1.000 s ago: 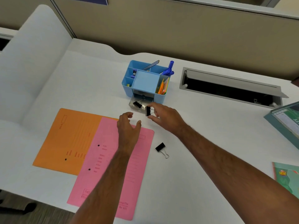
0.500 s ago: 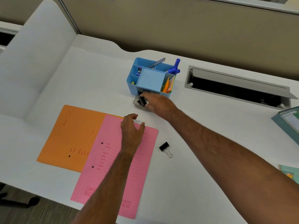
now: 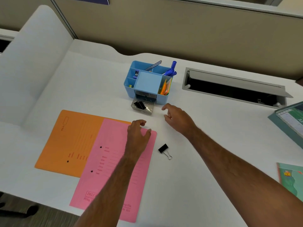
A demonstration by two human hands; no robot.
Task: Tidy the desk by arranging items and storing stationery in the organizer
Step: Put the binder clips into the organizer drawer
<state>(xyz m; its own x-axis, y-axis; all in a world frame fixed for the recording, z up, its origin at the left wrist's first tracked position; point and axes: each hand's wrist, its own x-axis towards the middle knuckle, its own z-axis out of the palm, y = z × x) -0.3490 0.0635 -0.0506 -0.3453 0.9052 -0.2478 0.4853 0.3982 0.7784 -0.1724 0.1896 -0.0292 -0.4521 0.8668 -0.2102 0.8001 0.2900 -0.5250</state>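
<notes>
A blue desk organizer stands mid-desk with pens and coloured notes in its compartments. Its clear drawer is pulled out and holds black binder clips. My right hand hovers just right of the drawer, fingers loosely curled and holding nothing. My left hand rests over the top corner of a pink folder, which overlaps an orange folder. One black binder clip lies loose on the desk between my forearms.
A recessed cable tray with its lid open sits to the right of the organizer. A teal book and a green booklet lie at the right edge. A white divider panel rises at left.
My right hand carried a binder clip to the drawer, dropped it inside and drew back to the right, now holding nothing. My left hand stayed on the pink folder.
</notes>
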